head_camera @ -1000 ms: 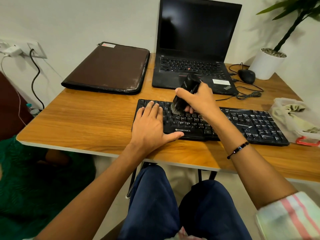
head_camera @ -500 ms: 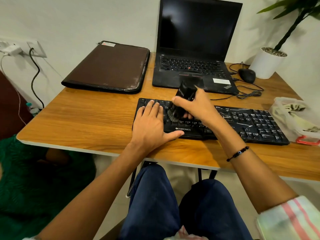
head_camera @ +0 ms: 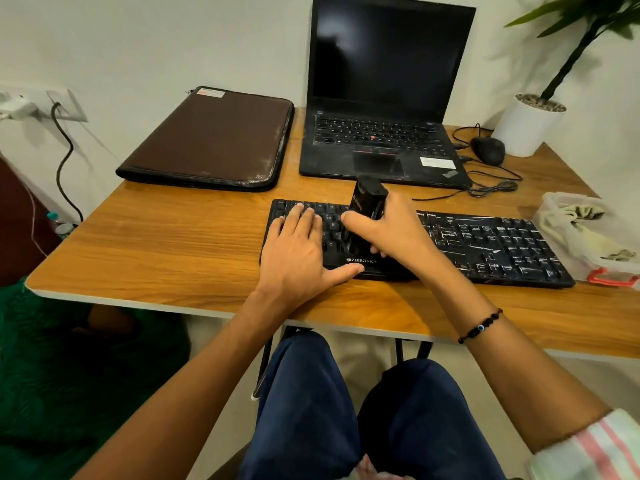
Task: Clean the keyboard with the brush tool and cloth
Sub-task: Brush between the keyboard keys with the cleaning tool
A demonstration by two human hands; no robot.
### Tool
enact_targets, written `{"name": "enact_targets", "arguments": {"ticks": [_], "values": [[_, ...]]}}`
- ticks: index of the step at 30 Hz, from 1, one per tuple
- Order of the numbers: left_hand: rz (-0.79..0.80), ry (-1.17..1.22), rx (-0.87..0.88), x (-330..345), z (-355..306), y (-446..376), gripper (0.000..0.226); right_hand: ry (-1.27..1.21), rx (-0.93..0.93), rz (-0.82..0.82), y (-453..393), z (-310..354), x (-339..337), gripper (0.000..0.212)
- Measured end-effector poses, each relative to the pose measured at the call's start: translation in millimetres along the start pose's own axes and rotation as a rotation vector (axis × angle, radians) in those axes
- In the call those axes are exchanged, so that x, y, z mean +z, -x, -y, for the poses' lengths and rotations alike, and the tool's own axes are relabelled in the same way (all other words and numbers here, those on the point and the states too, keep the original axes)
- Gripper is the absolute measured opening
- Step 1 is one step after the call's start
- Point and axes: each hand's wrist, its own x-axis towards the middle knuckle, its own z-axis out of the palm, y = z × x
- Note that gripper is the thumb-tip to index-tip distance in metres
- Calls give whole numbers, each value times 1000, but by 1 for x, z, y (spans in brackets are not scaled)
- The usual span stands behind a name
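A: What is nearest?

B: The left hand (head_camera: 298,258), flat with straight fingers, presses the left end of the keyboard (head_camera: 485,247), a long black slab of ridged plastic keys with pale marks on the right half. Its thumb lies along the front edge by the logo.

A: And the grip?

B: The right hand (head_camera: 394,230) has thumb and fingers curled round the brush (head_camera: 367,202), a smooth, dark, blocky body standing nearly upright. Its lower end meets the keys just below the grip, close right of the left fingers.

A: Room to move?

B: Right of the grip the keys run bare to the far end. Just past that end a clear plastic tub (head_camera: 554,216) holds a crumpled pale cloth (head_camera: 581,216), well apart from the hand. In front of the keyboard there is a strip of wood-grain table (head_camera: 156,251) up to its pale rounded edge.

A: Behind the grip?

B: An open black laptop (head_camera: 384,98) sits just beyond the brush top; left of it lies a brown, scuffed, flat case (head_camera: 211,140).

A: Any change?

B: A second ago the brush leaned and worked a higher row. Now it is straighter and nearer the front edge. The left hand has stayed.
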Motion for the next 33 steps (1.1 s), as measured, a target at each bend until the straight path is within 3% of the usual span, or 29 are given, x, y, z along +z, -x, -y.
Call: {"name": "enact_targets", "arguments": {"ticks": [6, 11, 14, 18, 27, 33], "values": [[15, 79, 34, 3, 3, -3, 127, -71, 65, -5, 1, 0, -1, 28], [312, -24, 218, -21, 11, -32, 135, -167, 89, 26, 6, -6, -6, 22], [485, -77, 262, -36, 14, -55, 143, -383, 152, 39, 4, -8, -15, 22], [579, -33, 281, -45, 13, -65, 144, -513, 214, -29, -4, -11, -32, 23], [605, -75, 192, -40, 20, -68, 150, -200, 164, -69, -49, 3, -8, 30], [623, -92, 181, -40, 18, -67, 146, 371, 52, 31, -77, 13, -5, 35]]}}
